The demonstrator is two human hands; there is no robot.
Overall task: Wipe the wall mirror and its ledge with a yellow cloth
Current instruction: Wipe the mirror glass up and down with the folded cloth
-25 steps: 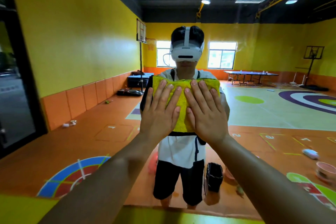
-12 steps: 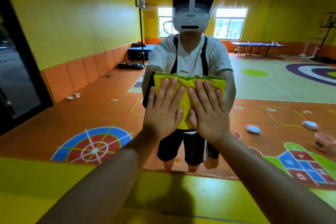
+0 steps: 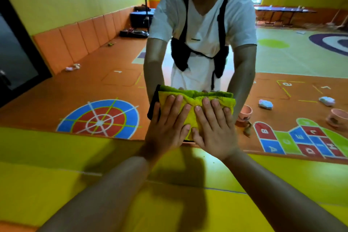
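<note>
Hands side by side: left hand [image 3: 167, 124] and right hand [image 3: 213, 128] both lie flat, fingers straight and slightly spread, pressing the cloth [image 3: 191, 117] against the mirror [image 3: 94, 73]. Thumbs nearly touch. Cloth is folded, yellow, low on the glass, just above the ledge [image 3: 66, 165]. Ledge is yellow, with shadow under the forearms [image 3: 113, 194].

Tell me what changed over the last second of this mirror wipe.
The left hand and right hand slid the yellow cloth down the mirror, from the reflection's chest height to just above the ledge. Nothing was grasped or released. Unchanged: both hands lie flat side by side, fingers straight, pressing the folded cloth on the glass.
</note>
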